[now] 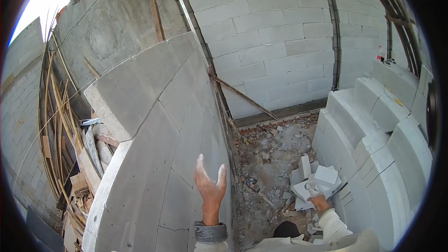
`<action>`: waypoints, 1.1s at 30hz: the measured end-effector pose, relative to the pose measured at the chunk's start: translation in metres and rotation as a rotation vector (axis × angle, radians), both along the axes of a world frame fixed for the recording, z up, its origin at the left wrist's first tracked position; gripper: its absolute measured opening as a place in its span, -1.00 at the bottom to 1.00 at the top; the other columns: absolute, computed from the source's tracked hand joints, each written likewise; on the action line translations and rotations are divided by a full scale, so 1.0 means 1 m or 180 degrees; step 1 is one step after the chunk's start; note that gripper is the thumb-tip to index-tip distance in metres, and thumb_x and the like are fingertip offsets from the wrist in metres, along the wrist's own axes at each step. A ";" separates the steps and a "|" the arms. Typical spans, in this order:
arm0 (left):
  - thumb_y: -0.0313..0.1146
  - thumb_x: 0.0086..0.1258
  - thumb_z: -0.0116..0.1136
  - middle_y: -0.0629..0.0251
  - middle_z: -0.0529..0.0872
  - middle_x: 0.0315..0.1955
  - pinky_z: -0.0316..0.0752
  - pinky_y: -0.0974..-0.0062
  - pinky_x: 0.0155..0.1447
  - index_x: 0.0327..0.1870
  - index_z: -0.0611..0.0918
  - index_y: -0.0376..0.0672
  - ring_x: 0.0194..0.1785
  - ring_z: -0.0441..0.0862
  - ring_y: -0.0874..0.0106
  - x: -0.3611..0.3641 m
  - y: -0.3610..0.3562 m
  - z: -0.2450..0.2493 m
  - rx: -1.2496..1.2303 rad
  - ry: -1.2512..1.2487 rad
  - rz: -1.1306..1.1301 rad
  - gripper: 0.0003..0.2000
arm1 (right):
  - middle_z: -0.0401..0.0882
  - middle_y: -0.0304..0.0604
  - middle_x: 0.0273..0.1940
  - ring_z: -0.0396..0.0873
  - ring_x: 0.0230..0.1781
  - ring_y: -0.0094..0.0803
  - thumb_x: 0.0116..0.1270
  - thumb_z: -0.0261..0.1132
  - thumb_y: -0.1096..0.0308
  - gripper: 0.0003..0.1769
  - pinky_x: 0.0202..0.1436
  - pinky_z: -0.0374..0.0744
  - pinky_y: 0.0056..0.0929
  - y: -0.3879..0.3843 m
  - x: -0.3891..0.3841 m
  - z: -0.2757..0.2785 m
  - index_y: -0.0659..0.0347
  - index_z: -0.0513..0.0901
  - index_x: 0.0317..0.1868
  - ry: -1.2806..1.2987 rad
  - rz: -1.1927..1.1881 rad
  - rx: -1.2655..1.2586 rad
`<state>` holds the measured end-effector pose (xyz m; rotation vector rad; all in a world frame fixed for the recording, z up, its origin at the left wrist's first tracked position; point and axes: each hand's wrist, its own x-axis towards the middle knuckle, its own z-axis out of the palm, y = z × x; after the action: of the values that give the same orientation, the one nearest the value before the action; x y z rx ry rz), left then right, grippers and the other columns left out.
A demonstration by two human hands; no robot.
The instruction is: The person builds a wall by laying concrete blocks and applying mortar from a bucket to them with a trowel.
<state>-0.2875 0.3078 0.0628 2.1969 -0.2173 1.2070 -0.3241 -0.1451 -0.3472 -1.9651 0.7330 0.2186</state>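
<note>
My left hand is raised in front of the grey block wall, thumb and fingers spread wide, with nothing in it. White dust coats its fingertips. My right hand reaches out low on the right, its whitened fingers apart. It overlaps a heap of white block pieces in this view, and its dusty fingers blend with their colour. On top of the near wall, a large grey block sits at the far end, with a rough pale end face and a dark joint beneath it.
Rubble and brick bits cover the ground. White blocks are stacked in steps on the right, with a bottle on top. Bamboo poles and scrap boards lean left. A slanted wooden brace stands by the back block wall.
</note>
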 end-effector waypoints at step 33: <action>-0.23 0.32 0.29 -0.15 0.75 -0.16 0.56 0.25 0.10 0.09 0.62 -0.51 0.01 0.72 0.07 -0.080 -0.188 -0.197 0.0922 0.3249 -0.1450 -0.52 | 0.67 0.17 -0.06 0.66 -0.05 0.10 0.19 0.35 0.13 -0.34 0.03 0.60 0.01 -0.221 -0.285 0.138 0.26 0.46 0.26 -0.0136 -0.1136 -0.2055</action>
<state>-0.3671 0.1194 -0.1347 2.5201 -0.4334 -0.2570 -0.6092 -0.3656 -0.2095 -2.3719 1.2161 -0.3150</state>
